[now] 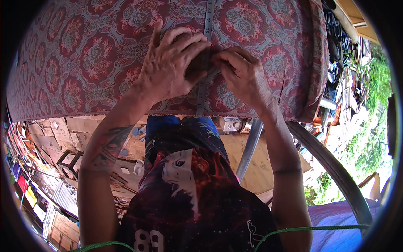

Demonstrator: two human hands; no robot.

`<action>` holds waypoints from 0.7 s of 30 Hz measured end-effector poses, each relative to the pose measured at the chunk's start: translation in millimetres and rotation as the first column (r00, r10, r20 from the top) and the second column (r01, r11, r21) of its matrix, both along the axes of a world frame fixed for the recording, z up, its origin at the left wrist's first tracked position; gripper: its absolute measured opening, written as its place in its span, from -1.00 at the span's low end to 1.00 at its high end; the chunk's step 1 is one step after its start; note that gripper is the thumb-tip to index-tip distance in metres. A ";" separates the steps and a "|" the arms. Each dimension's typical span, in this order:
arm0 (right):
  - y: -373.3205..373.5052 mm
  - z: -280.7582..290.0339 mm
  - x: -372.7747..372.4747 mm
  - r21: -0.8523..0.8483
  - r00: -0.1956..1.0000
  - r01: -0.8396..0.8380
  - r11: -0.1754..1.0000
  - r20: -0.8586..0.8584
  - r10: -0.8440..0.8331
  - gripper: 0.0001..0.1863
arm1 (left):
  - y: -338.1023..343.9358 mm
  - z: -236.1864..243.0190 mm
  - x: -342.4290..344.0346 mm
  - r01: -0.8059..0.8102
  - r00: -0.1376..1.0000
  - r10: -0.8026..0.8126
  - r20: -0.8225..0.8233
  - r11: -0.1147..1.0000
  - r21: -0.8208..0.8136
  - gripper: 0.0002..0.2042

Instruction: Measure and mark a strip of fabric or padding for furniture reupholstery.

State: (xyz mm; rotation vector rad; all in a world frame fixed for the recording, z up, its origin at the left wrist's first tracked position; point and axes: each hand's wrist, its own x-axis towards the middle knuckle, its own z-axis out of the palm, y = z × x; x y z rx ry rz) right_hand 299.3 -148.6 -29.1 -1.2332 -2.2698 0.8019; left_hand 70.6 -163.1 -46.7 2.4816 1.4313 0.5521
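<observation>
A red and grey floral fabric (96, 56) is spread over the surface in front of me, its near edge frayed. Across it, from the far side to that edge, runs a pale measuring tape (208, 23). My left hand (170, 63) rests on the fabric with its fingers stretched out, the fingertips and thumb reaching the tape and covering part of it. Just right of the tape, my right hand (243, 71) has its fingers pinched together close to the left fingertips. Whatever the pinch may hold is too dark and small to make out.
Below the near edge is a wooden floor (79, 124) with scraps and a small dark frame (69, 161). A curved dark bar (331, 164) and a metal leg (250, 147) stand at right. Green cords (310, 229) cross low, near a blue sheet (336, 222).
</observation>
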 end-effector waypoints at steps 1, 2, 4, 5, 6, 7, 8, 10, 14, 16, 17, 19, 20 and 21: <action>1.4 -0.7 0.1 0.008 1.000 -0.010 1.000 -0.001 0.010 -0.81 | 0.5 -0.3 -0.5 0.005 1.000 -0.005 -0.030 1.000 0.000 -0.41; 2.8 -1.7 -0.3 0.009 1.000 -0.010 1.000 -0.001 0.010 -0.81 | 0.8 -0.7 -0.8 0.010 1.000 -0.010 0.002 1.000 0.003 -0.41; 6.2 -3.7 -1.3 0.062 1.000 0.003 0.998 -0.021 -0.001 -0.81 | 1.1 -1.8 -1.6 0.006 1.000 -0.006 0.030 1.000 -0.014 -0.39; 9.0 -4.5 -1.3 0.072 1.000 0.009 0.997 -0.020 -0.007 -0.81 | 1.4 -2.7 -2.0 0.008 0.999 -0.007 0.053 1.000 -0.011 -0.39; 12.1 -5.2 -1.2 0.099 1.000 -0.006 0.995 -0.008 0.006 -0.81 | 1.4 -3.5 -2.5 0.007 0.999 -0.007 0.053 1.000 -0.013 -0.39; 14.5 -5.7 -1.2 0.125 1.000 -0.020 0.992 0.004 0.020 -0.81 | 1.4 -4.5 -3.0 0.002 1.000 -0.002 0.031 1.000 -0.023 -0.38; 15.9 -6.1 -1.6 0.124 1.000 -0.020 0.992 0.004 0.020 -0.81 | 1.3 -5.4 -3.5 0.006 0.999 -0.005 0.054 1.000 -0.016 -0.38; 17.6 -6.7 -2.4 0.114 1.000 -0.010 0.993 -0.011 0.012 -0.81 | 1.2 -7.0 -4.2 0.011 0.999 -0.010 0.044 1.000 -0.018 -0.37; 17.9 -7.6 -3.2 0.159 0.998 -0.058 0.986 0.004 0.059 -0.81 | 1.2 -8.5 -5.0 0.018 0.997 -0.018 0.076 1.000 -0.004 -0.36; 17.9 -8.2 -3.4 0.219 0.997 -0.075 0.973 0.026 0.071 -0.81 | 1.1 -8.5 -5.0 0.017 0.997 -0.016 0.073 1.000 -0.014 -0.36; 18.1 -8.5 -3.4 0.218 0.997 -0.075 0.973 0.027 0.071 -0.81 | 1.1 -8.4 -5.0 0.017 0.997 -0.016 0.073 1.000 -0.015 -0.36; 18.8 -8.7 -3.5 0.221 0.997 -0.078 0.972 0.031 0.073 -0.80 | 1.1 -8.3 -5.0 0.016 0.997 -0.014 0.071 1.000 -0.019 -0.35; 19.2 -8.6 -3.5 0.220 0.997 -0.079 0.972 0.031 0.074 -0.80 | 1.1 -8.3 -5.0 0.015 0.997 -0.014 0.072 1.000 -0.020 -0.35; 19.5 -8.3 -3.5 0.221 0.996 -0.088 0.971 0.028 0.084 -0.80 | 1.1 -8.4 -5.0 0.014 0.997 -0.013 0.073 1.000 -0.020 -0.35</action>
